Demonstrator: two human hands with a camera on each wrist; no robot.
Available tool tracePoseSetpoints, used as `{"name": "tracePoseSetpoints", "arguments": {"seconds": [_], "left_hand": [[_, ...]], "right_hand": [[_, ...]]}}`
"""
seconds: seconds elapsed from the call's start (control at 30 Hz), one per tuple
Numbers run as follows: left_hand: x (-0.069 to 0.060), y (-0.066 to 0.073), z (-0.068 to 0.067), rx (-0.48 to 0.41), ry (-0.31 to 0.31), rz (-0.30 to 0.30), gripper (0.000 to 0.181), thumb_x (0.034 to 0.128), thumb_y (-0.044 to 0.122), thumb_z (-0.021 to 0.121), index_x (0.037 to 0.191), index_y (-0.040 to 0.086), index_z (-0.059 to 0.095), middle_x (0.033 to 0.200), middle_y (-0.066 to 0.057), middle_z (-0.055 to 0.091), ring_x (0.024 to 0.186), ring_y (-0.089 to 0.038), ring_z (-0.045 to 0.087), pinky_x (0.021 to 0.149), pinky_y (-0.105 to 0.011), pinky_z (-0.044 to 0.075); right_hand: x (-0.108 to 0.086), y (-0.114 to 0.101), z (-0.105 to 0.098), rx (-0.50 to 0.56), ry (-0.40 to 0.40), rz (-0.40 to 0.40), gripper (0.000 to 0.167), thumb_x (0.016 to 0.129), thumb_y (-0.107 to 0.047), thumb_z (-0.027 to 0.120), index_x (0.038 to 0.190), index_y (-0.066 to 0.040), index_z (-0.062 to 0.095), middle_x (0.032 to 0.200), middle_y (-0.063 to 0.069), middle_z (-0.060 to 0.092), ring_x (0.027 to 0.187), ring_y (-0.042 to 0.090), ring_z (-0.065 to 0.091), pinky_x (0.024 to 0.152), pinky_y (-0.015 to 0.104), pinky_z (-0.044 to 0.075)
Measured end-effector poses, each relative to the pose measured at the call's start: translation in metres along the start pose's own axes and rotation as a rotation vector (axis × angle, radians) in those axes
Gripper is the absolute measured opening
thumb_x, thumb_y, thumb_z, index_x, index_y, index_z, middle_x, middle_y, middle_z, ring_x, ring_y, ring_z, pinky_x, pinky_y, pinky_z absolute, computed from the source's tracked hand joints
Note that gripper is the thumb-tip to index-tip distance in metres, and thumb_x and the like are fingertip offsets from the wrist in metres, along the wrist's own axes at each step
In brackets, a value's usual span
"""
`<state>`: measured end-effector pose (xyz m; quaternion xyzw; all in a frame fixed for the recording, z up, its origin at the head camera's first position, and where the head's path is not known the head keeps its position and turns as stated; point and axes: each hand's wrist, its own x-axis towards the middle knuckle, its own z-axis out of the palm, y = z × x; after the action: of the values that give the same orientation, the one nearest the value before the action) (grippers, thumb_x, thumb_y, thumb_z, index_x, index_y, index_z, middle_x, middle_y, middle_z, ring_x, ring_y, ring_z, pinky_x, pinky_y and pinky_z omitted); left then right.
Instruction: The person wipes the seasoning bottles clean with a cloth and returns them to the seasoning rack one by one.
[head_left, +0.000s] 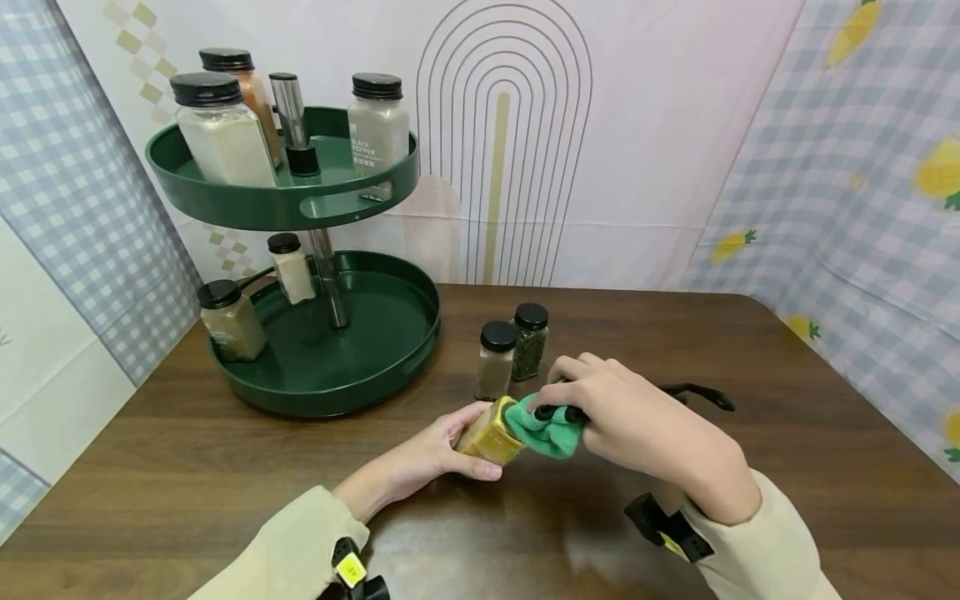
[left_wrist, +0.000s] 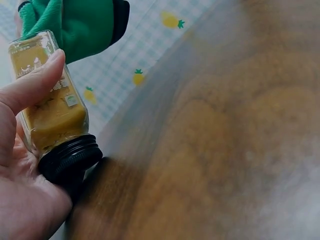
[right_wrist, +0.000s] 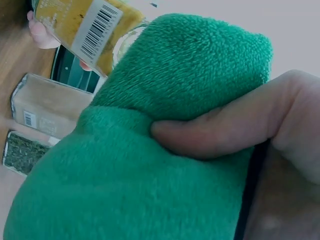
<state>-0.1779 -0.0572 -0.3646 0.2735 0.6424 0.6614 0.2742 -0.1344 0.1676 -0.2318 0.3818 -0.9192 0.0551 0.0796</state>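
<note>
My left hand (head_left: 431, 458) grips a glass spice jar (head_left: 489, 435) of yellow powder just above the table. In the left wrist view the thumb lies along the jar's side, and its black lid (left_wrist: 71, 155) points down by the palm. My right hand (head_left: 618, 408) pinches a bunched green cloth (head_left: 551, 432) with dark trim, and the cloth touches the jar's base. The right wrist view shows the thumb pressing into the cloth (right_wrist: 185, 75) and a barcode label (right_wrist: 97, 30) on the jar. Part of the base is hidden under the cloth.
Beyond the hands stand a jar of pale powder (head_left: 495, 367) and a jar of green herbs (head_left: 530, 343). A two-tier green rack (head_left: 330, 392) at left holds several jars; one jar (head_left: 232, 323) tilts at its lower rim. A thin black curved thing (head_left: 705, 392) lies right.
</note>
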Motion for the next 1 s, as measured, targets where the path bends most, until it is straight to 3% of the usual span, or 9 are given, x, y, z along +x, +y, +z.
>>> {"name": "tracePoseSetpoints", "arguments": {"seconds": [0.2,0.33,0.43,0.53,0.6,0.77,0.87,1.0], "left_hand": [[-0.001,0.0,-0.001,0.016,-0.002,-0.025,0.061,0.0794,0.015,0.074,0.133,0.019,0.045,0.115,-0.002,0.058,0.107,-0.017,0.051,0.096,-0.032,0.038],[-0.001,-0.001,-0.002,0.014,0.007,-0.014,0.061,0.0795,0.014,0.073,0.133,0.016,0.044,0.115,-0.003,0.057,0.107,-0.017,0.05,0.096,-0.032,0.038],[-0.001,0.0,-0.003,0.007,0.008,-0.01,0.062,0.0797,0.014,0.073,0.134,0.015,0.043,0.114,-0.003,0.058,0.105,-0.017,0.05,0.094,-0.031,0.038],[-0.001,0.001,-0.003,0.011,0.0,-0.007,0.062,0.08,0.014,0.073,0.134,0.016,0.043,0.113,-0.003,0.058,0.105,-0.017,0.051,0.094,-0.031,0.039],[0.0,0.001,-0.003,0.012,-0.006,-0.005,0.061,0.0805,0.014,0.072,0.134,0.016,0.043,0.114,-0.003,0.058,0.105,-0.017,0.051,0.094,-0.032,0.039],[-0.001,0.001,-0.004,-0.003,-0.014,-0.009,0.059,0.0807,0.014,0.072,0.132,0.017,0.044,0.113,-0.002,0.057,0.105,-0.017,0.05,0.095,-0.032,0.037],[-0.001,0.002,-0.004,-0.007,-0.02,-0.012,0.059,0.0805,0.013,0.072,0.133,0.018,0.044,0.114,-0.002,0.057,0.106,-0.017,0.051,0.096,-0.032,0.037],[-0.001,0.001,-0.004,-0.002,-0.032,-0.01,0.061,0.0815,0.013,0.071,0.135,0.017,0.042,0.118,-0.004,0.057,0.108,-0.018,0.052,0.096,-0.032,0.038]], "right_hand": [[-0.004,-0.002,-0.005,-0.067,-0.049,0.026,0.047,0.074,0.012,0.059,0.088,-0.031,0.068,0.077,-0.012,0.046,0.072,0.01,0.041,0.066,0.026,0.034],[-0.007,0.001,-0.009,-0.126,-0.103,0.085,0.044,0.075,0.009,0.064,0.085,-0.034,0.067,0.076,-0.012,0.047,0.072,0.011,0.042,0.064,0.026,0.032],[-0.007,0.003,-0.011,-0.147,-0.06,0.118,0.045,0.074,0.011,0.061,0.092,-0.03,0.068,0.082,-0.009,0.051,0.076,0.014,0.046,0.065,0.028,0.033],[-0.005,0.003,-0.01,-0.139,0.041,0.081,0.056,0.07,0.015,0.056,0.103,-0.028,0.068,0.09,-0.005,0.055,0.081,0.016,0.049,0.068,0.03,0.036],[-0.002,0.002,-0.009,-0.119,0.089,0.005,0.064,0.067,0.017,0.053,0.108,-0.03,0.067,0.095,-0.005,0.056,0.083,0.016,0.05,0.07,0.031,0.038],[0.005,-0.001,-0.004,-0.012,0.063,-0.164,0.067,0.07,0.017,0.052,0.109,-0.035,0.067,0.105,-0.007,0.057,0.086,0.013,0.049,0.074,0.03,0.041],[0.006,0.0,-0.001,0.01,0.042,-0.161,0.064,0.072,0.017,0.054,0.105,-0.035,0.068,0.106,-0.007,0.057,0.087,0.013,0.048,0.075,0.031,0.041],[0.007,0.006,0.002,-0.037,0.041,-0.088,0.062,0.069,0.018,0.055,0.101,-0.032,0.07,0.103,-0.004,0.058,0.089,0.015,0.05,0.076,0.034,0.04]]}}
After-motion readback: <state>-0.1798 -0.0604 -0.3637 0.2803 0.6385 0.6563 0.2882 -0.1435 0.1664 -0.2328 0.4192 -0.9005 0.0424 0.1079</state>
